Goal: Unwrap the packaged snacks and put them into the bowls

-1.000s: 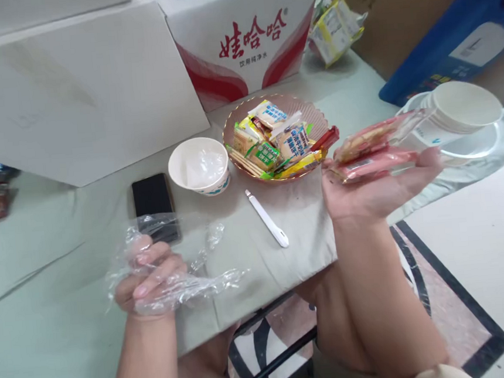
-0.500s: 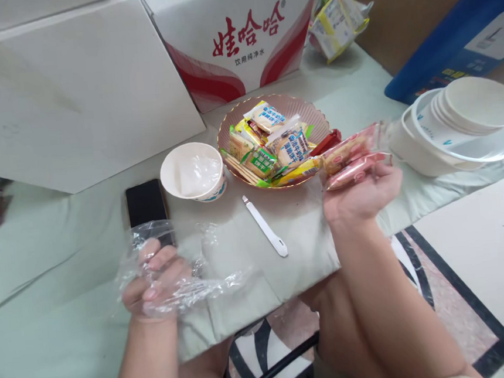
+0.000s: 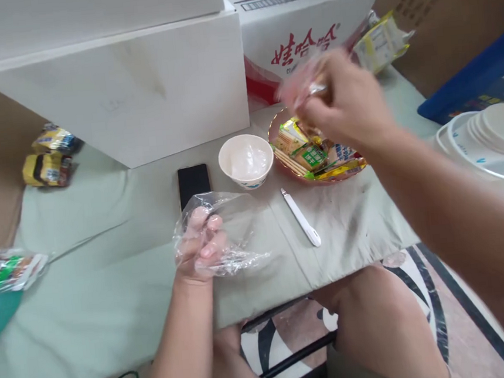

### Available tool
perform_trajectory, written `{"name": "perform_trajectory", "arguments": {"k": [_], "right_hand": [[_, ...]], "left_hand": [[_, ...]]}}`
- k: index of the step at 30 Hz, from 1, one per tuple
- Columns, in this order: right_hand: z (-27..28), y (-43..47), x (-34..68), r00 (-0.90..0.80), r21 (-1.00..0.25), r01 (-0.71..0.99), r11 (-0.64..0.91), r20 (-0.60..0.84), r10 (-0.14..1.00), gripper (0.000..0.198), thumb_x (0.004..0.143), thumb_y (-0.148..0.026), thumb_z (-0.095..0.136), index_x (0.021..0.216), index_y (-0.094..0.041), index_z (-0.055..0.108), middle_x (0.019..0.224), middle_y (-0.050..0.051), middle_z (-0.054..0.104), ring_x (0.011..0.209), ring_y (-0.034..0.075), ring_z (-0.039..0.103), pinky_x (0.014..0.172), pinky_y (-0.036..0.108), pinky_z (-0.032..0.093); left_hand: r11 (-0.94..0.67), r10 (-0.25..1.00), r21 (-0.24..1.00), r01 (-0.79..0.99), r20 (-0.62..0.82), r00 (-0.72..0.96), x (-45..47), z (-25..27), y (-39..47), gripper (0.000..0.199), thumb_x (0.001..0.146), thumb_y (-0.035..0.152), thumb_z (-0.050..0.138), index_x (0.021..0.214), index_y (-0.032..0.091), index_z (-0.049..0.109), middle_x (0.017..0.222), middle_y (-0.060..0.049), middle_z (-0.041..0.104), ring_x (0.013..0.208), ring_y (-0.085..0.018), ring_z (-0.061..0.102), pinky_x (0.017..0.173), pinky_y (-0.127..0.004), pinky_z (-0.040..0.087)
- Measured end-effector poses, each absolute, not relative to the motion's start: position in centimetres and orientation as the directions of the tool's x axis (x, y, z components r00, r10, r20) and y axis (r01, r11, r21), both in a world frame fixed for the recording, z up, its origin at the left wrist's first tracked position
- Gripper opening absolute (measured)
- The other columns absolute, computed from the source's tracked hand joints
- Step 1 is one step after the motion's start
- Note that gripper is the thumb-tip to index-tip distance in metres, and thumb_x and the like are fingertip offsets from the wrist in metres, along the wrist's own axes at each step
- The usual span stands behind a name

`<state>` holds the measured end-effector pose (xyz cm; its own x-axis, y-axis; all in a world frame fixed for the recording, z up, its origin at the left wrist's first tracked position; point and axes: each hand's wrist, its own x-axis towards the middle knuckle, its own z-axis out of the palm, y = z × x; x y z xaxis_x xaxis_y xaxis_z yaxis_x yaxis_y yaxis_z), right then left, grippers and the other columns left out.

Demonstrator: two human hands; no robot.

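Note:
Curled fingers of my left hand (image 3: 202,246) hold a clear plastic bag (image 3: 240,213), which drapes over them and spreads to the right. Pinched in my right hand (image 3: 352,101) are pink-wrapped snack packets (image 3: 300,85), smeared by motion, raised above the ridged pink plate (image 3: 275,122). Several wrapped snacks (image 3: 313,155) lie on that plate, partly hidden by the right hand. To its left stands a white paper bowl (image 3: 248,179) with clear plastic inside. A white utility knife (image 3: 301,217) lies in front of the bowl, and a black phone (image 3: 193,181) lies just beyond my left hand.
White cartons (image 3: 138,93) line the back of the cloth-covered table (image 3: 109,272). A white tub (image 3: 446,139) with stacked paper bowls stands at the right, near a blue box (image 3: 467,85). Yellow snack packs (image 3: 47,170) lie at the far left.
My right hand has swung up and left with the pink packets, from beside the plate to above it. My left hand keeps the plastic bag. The camera view has shifted left.

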<state>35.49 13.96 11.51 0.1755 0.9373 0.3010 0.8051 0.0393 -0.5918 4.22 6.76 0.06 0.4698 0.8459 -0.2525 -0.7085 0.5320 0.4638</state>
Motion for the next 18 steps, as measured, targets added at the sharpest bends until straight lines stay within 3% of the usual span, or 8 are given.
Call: {"name": "perform_trajectory", "arguments": {"k": [2,4,7,10,12,15,18], "right_hand": [[11.5,16.1,35.9,0.082,-0.391,0.920,-0.031,0.114,0.990,0.026,0.079,-0.036,0.081,0.080,-0.021,0.060,0.103,0.009,0.073,0.123,0.036,0.060,0.112,0.054,0.039],[10.8,17.5,36.8,0.052,-0.344,0.938,-0.033,0.045,0.998,0.034,0.069,-0.034,0.090,0.069,-0.020,0.059,0.103,0.009,0.074,0.134,0.039,0.054,0.114,0.055,0.038],[9.4,18.3,38.4,0.023,-0.465,0.884,0.042,0.134,0.991,0.030,0.067,-0.030,0.092,0.070,-0.020,0.063,0.105,0.004,0.075,0.142,0.036,0.049,0.113,0.048,0.041],[8.5,18.3,38.8,0.004,-0.600,0.792,0.110,0.186,0.983,0.022,0.073,-0.023,0.088,0.073,-0.019,0.066,0.104,0.001,0.076,0.135,0.030,0.057,0.113,0.041,0.043],[8.2,18.3,38.2,0.011,-0.599,0.794,0.106,0.188,0.982,0.023,0.071,-0.022,0.090,0.078,-0.018,0.068,0.105,0.001,0.076,0.129,0.029,0.062,0.113,0.041,0.044],[8.5,18.5,37.4,-0.031,-0.409,0.909,0.080,0.125,0.992,0.019,0.079,-0.029,0.083,0.085,-0.017,0.071,0.097,0.001,0.077,0.120,0.028,0.068,0.106,0.039,0.048],[8.7,19.8,37.9,-0.124,-0.155,0.979,0.135,0.078,0.989,0.031,0.078,-0.035,0.086,0.095,-0.014,0.071,0.099,0.005,0.079,0.107,0.027,0.073,0.092,0.036,0.053]], "left_hand": [[0.535,0.843,0.477,-0.697,-0.250,0.476,3.8,0.1,6.6,0.011,0.081,0.022,0.076,0.075,0.022,0.067,0.079,0.000,0.071,0.032,0.001,0.030,0.024,-0.010,0.008],[0.536,0.840,0.472,-0.700,-0.212,0.500,3.6,0.2,6.5,0.013,0.075,0.017,0.079,0.076,0.022,0.067,0.082,0.000,0.072,0.034,0.000,0.035,0.025,-0.010,0.009],[0.555,0.824,0.446,-0.702,-0.183,0.536,3.4,0.3,6.3,0.016,0.075,0.013,0.077,0.084,0.024,0.071,0.086,0.000,0.074,0.038,-0.002,0.043,0.027,-0.010,0.012],[0.558,0.823,0.434,-0.707,-0.181,0.538,3.7,0.6,6.0,0.011,0.080,0.012,0.070,0.078,0.022,0.067,0.084,0.000,0.074,0.039,-0.002,0.045,0.028,-0.010,0.013],[0.538,0.839,0.443,-0.718,-0.195,0.508,3.9,0.9,5.7,0.013,0.083,0.013,0.069,0.074,0.021,0.064,0.082,-0.001,0.073,0.037,-0.001,0.042,0.027,-0.009,0.010],[0.525,0.851,0.475,-0.706,-0.271,0.450,4.0,1.4,5.1,0.012,0.087,0.021,0.067,0.076,0.021,0.066,0.080,-0.001,0.071,0.035,0.001,0.038,0.027,-0.010,0.006],[0.518,0.855,0.489,-0.701,-0.300,0.423,3.4,1.8,4.7,0.007,0.089,0.024,0.066,0.083,0.023,0.067,0.080,-0.001,0.070,0.036,0.001,0.037,0.028,-0.010,0.006]]}}
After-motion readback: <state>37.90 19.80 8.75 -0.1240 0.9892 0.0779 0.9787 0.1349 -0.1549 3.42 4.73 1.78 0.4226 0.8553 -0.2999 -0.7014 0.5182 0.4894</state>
